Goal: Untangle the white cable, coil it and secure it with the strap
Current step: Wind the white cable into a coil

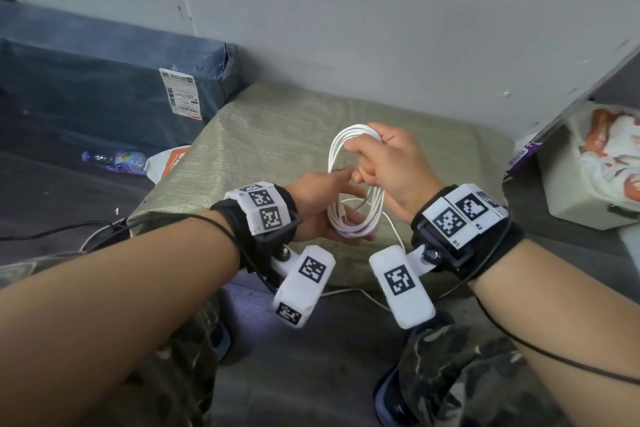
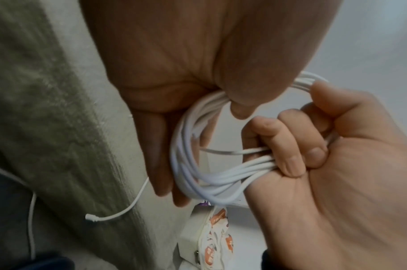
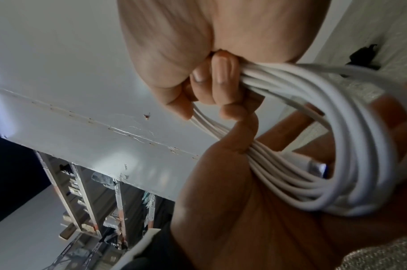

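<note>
While right hand [image 1: 391, 163] clenches white cable [image 1: 356, 229] | left hand [image 1: 318, 194] pinches (fingers [image 2: 158, 155] straight)

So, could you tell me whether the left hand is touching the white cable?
Touching. The left wrist view shows the left hand pressing its thumb onto the white cable.

White cable [image 1: 356, 229] is wound in several loops, a long oval coil standing upright in air, gripped by right hand [image 1: 391, 166] near top, left hand [image 1: 318, 194] under it. One loose end [image 2: 91, 217] hangs down w/ small plug; second plug [image 3: 316, 166] seems tucked inside coil.
</note>
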`<move>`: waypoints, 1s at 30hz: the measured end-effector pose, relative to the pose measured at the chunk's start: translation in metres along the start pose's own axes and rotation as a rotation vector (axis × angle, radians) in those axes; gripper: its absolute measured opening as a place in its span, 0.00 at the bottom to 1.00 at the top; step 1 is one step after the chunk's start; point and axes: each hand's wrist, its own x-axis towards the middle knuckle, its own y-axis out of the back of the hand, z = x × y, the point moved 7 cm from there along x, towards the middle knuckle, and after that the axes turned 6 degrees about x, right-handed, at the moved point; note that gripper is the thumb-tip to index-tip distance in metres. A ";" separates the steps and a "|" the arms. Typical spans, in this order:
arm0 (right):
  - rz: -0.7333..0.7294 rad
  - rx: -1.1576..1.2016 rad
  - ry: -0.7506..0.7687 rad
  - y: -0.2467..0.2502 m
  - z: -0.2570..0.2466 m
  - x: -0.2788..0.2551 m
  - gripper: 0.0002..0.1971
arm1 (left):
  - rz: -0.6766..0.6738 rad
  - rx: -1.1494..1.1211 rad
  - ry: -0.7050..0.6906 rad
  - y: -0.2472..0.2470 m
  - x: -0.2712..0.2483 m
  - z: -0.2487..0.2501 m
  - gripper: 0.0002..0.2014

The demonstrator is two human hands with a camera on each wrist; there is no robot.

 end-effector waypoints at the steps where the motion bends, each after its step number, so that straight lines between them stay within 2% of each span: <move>1: -0.002 0.023 -0.009 -0.001 -0.001 -0.001 0.16 | -0.031 -0.038 -0.007 -0.001 0.003 0.000 0.28; 3: -0.007 0.059 -0.020 -0.001 -0.002 -0.002 0.16 | -0.041 -0.063 -0.017 0.002 0.008 -0.001 0.30; 5: -0.015 0.079 -0.029 -0.002 -0.001 -0.002 0.15 | 0.004 -0.044 -0.026 0.007 0.012 0.000 0.30; 8: -0.036 0.056 -0.064 -0.004 0.002 -0.003 0.14 | 0.178 -0.024 -0.069 0.020 0.011 0.004 0.26; 10: -0.057 0.039 -0.112 -0.008 0.004 -0.006 0.08 | 0.289 -0.035 -0.122 0.030 0.010 0.008 0.24; 12: -0.080 0.032 -0.154 -0.012 0.004 -0.008 0.05 | 0.332 -0.080 -0.153 0.035 0.009 0.011 0.23; 15: -0.088 0.032 -0.196 -0.011 0.004 -0.008 0.12 | 0.349 -0.169 -0.169 0.037 0.007 0.015 0.20; 18: -0.081 0.038 -0.243 -0.008 0.006 -0.008 0.14 | 0.437 -0.206 -0.236 0.040 0.004 0.022 0.14; 23: -0.113 0.055 -0.311 -0.006 0.016 -0.006 0.20 | 0.557 -0.204 -0.328 0.046 0.000 0.031 0.15; 27: -0.107 0.053 -0.348 -0.003 0.022 -0.005 0.20 | 0.621 -0.173 -0.348 0.051 -0.006 0.036 0.08; 30: -0.086 0.064 -0.355 0.002 0.026 -0.002 0.17 | 0.634 -0.105 -0.331 0.053 -0.008 0.036 0.11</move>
